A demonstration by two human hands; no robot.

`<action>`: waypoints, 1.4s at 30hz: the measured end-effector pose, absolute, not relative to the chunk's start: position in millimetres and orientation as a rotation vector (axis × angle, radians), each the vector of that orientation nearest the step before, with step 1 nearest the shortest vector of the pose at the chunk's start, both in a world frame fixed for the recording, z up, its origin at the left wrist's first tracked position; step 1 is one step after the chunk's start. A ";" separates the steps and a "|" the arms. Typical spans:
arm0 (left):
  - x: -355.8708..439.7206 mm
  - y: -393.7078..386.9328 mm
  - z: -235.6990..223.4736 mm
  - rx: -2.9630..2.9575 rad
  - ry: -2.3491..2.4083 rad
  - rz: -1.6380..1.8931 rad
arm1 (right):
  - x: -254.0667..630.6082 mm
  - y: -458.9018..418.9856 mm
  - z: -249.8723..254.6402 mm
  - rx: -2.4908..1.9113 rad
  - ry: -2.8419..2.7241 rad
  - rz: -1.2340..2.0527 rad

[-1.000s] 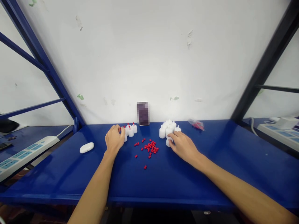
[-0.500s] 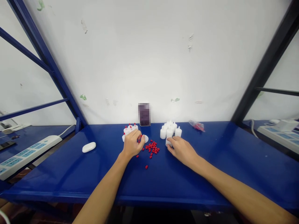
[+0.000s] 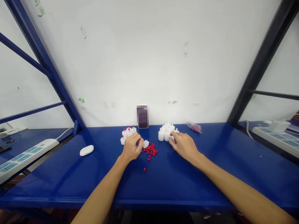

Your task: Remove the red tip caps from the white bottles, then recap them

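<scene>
Pinched in the closed fingers of my left hand (image 3: 132, 147) is a white plastic dropper bottle (image 3: 146, 144), tilted so that its base faces right; the fingers hide its tip. Just behind that hand stand several white bottles with red caps (image 3: 128, 133). Loose small red caps (image 3: 151, 150) lie in a pile right of the hand. My right hand (image 3: 184, 144) has thumb and index finger curled round a white bottle at the front right of a group of uncapped white bottles (image 3: 161, 135); the hand partly covers it.
A phone (image 3: 143, 117) leans on the wall behind the blue table (image 3: 173, 183). A clear bag with red pieces (image 3: 194, 127) lies at back right, and a white oval case (image 3: 86, 150) at left. Power strips (image 3: 29, 157) and rack posts flank the table.
My right hand has moved slightly back and right, from the front of the bottle group to its right side. The left-hand bottle has tilted a little. The camera view has shifted slightly.
</scene>
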State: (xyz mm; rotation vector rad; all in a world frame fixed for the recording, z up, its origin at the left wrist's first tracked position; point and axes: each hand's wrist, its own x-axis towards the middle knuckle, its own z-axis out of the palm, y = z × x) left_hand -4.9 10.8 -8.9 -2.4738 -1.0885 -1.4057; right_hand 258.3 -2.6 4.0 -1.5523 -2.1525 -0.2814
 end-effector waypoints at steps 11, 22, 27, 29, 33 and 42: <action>28.3 -6.6 -12.1 -2.775 -0.936 -1.095 | 225.8 -25.2 -13.6 -0.851 -1.970 0.719; 33.2 -5.0 -16.3 -2.724 -0.857 -0.725 | 225.5 -35.6 -6.6 -0.718 -1.987 0.908; 32.4 -1.4 -18.7 -2.682 -0.904 -0.686 | 222.8 -38.0 -6.6 -0.671 -1.960 0.922; 32.8 0.6 -19.8 -2.652 -0.923 -0.656 | 220.6 -36.4 -8.7 -0.684 -1.956 0.939; 38.3 1.9 -20.2 -2.594 -1.021 -0.610 | 215.8 -31.7 -14.1 -0.748 -1.934 0.859; 0.6 10.2 2.7 -2.461 -1.585 -0.781 | 249.7 -16.5 5.1 -0.927 -1.925 0.070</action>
